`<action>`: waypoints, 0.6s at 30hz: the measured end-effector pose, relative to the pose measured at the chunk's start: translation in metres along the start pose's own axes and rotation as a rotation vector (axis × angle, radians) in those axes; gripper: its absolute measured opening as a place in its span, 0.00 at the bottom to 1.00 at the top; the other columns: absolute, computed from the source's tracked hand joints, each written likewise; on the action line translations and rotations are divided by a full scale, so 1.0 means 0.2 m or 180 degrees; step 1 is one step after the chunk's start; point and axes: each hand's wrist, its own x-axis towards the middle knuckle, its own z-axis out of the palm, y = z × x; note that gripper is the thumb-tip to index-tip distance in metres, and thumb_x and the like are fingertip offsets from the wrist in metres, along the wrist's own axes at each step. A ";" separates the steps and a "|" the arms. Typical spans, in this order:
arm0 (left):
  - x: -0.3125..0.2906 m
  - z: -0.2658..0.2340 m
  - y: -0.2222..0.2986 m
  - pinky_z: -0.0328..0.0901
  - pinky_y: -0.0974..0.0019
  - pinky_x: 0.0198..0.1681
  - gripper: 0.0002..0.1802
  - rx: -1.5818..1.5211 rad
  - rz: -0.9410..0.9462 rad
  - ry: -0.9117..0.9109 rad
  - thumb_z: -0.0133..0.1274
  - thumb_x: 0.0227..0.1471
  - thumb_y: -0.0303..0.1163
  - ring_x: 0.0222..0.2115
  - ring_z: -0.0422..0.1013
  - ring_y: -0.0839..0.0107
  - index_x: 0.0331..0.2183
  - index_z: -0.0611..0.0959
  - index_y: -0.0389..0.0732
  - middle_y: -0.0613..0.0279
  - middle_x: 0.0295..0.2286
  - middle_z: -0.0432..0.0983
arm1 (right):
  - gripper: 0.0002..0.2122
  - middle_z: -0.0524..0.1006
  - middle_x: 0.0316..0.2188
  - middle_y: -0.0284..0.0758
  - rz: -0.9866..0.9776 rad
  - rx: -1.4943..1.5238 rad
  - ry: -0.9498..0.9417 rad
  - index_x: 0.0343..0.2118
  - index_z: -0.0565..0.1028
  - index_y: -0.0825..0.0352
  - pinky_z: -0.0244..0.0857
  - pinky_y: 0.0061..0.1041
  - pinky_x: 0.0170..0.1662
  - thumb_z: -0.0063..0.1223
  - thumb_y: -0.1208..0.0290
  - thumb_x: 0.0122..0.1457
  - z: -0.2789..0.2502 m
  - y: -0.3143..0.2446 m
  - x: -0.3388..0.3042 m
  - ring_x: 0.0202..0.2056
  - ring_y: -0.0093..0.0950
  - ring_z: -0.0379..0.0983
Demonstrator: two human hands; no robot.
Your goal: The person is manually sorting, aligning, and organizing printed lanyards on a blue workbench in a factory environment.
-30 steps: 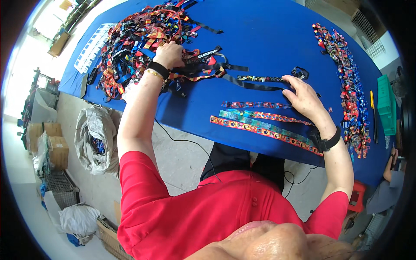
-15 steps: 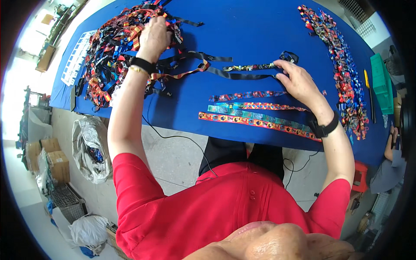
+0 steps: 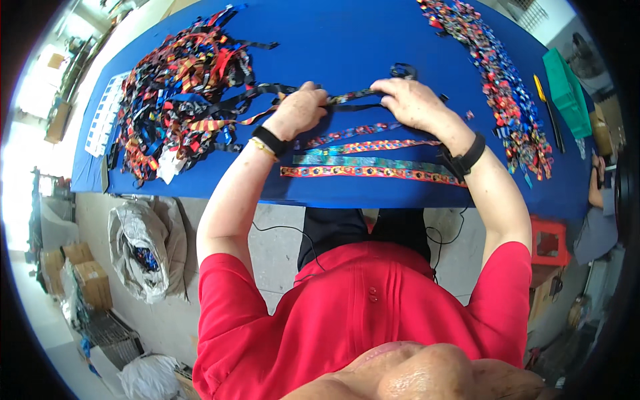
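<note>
A dark patterned ribbon (image 3: 353,97) runs between my hands just above a plain black ribbon on the table. My left hand (image 3: 301,112) is closed with its fingertips at the ribbon's left end. At its right part my right hand (image 3: 417,105) pinches it between thumb and fingers. Beyond the right hand lies a dark coiled bundle (image 3: 403,70). Nearer me several flat ribbons lie side by side: a blue-red one (image 3: 353,134), a red-and-white one (image 3: 380,146), a teal one (image 3: 360,161) and a red-yellow one (image 3: 360,172).
A big tangled heap of ribbons (image 3: 180,100) covers the table's left, beside a white slotted sheet (image 3: 107,120). A long row of bundled ribbons (image 3: 490,73) lies on the right. Past it are a yellow-and-black tool (image 3: 549,113) and a green bin (image 3: 568,93).
My left hand has left the heap and come right to the patterned ribbon's left end. The right hand has closed on the ribbon. The whole view has shifted slightly.
</note>
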 end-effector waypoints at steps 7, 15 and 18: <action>-0.14 -0.11 -0.11 0.67 0.49 0.38 0.09 0.0090 -0.0047 -0.0118 0.62 0.46 0.28 0.36 0.74 0.45 0.27 0.77 0.36 0.47 0.29 0.75 | 0.22 0.76 0.54 0.48 0.0924 0.0100 0.0090 0.60 0.69 0.61 0.66 0.41 0.59 0.53 0.65 0.63 -0.09 0.33 -0.16 0.57 0.45 0.71; -0.36 -0.16 -0.01 0.67 0.50 0.40 0.11 0.0337 -0.0057 -0.0073 0.62 0.44 0.26 0.38 0.73 0.44 0.32 0.80 0.36 0.45 0.33 0.75 | 0.27 0.66 0.63 0.47 0.0139 0.0152 0.0125 0.65 0.64 0.53 0.64 0.40 0.62 0.55 0.70 0.62 0.10 0.18 0.03 0.61 0.46 0.66; -0.39 -0.12 0.01 0.68 0.50 0.42 0.09 0.0256 -0.0102 0.0163 0.61 0.47 0.25 0.39 0.73 0.43 0.32 0.79 0.35 0.44 0.34 0.75 | 0.19 0.73 0.54 0.42 -0.0186 -0.0169 -0.0086 0.54 0.72 0.55 0.69 0.41 0.56 0.56 0.75 0.59 0.13 0.10 0.10 0.56 0.44 0.71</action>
